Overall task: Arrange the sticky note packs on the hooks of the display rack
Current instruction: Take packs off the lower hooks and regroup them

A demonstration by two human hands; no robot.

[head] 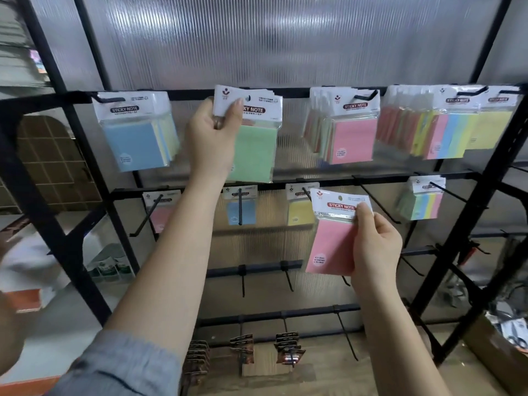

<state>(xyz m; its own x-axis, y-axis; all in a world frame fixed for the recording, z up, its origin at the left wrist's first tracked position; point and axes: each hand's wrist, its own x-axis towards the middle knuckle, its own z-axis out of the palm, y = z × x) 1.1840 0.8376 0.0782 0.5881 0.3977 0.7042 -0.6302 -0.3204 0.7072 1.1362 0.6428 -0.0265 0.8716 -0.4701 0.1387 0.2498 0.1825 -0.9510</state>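
My left hand (213, 135) grips the white header of a bunch of green sticky note packs (254, 150) at the top rail of the black display rack (328, 91). My right hand (377, 241) pinches a single pink pack (333, 247) by its header, in front of the second row. On the top rail hang blue packs (134, 141), pink packs (350, 138) and a thick mixed-colour bunch (445, 132). The second rail carries a pink pack (160, 215), a blue pack (241, 211), a yellow pack (298, 211) and a mixed bunch (423, 204).
Bare black hooks (288, 274) stick out from the lower rails. Small dark carded items (287, 347) hang near the bottom. A cardboard box (497, 352) with scissors sits at the lower right. Ribbed translucent panel backs the rack.
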